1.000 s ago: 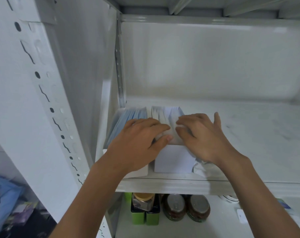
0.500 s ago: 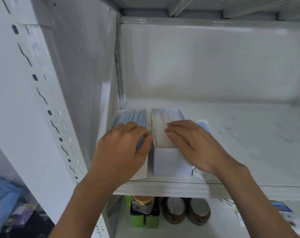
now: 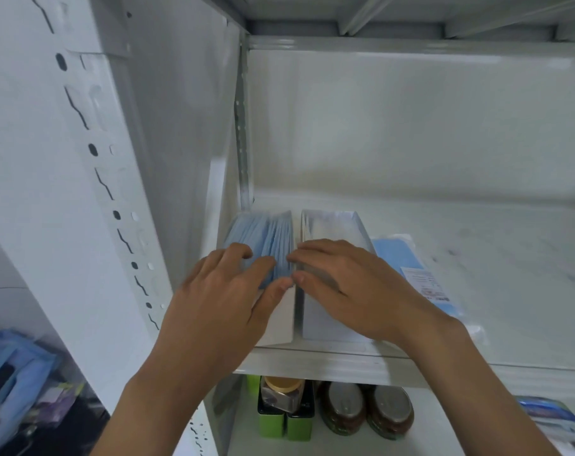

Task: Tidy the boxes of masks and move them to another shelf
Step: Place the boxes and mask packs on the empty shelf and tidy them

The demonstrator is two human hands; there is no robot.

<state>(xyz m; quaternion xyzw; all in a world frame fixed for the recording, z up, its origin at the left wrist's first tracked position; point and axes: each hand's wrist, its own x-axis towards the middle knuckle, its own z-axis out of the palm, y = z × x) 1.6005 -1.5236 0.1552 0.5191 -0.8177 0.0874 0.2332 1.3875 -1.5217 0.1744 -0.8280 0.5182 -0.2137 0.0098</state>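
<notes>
Left box: open white cardboard box of blue masks, far left on the white metal shelf, against the side wall
Right box: open white cardboard box of white masks, touching the left box
Left hand: fingers spread and relaxed, resting on the blue masks, gripping nothing
Right hand: fingers straight, lying flat across the right box, fingertips at the seam between boxes
Packet: flat blue mask packet just right of the boxes
Lower shelf: green tins and two brown jars

White metal shelf with two open mask boxes side by side, flat blue packet just beside.
</notes>
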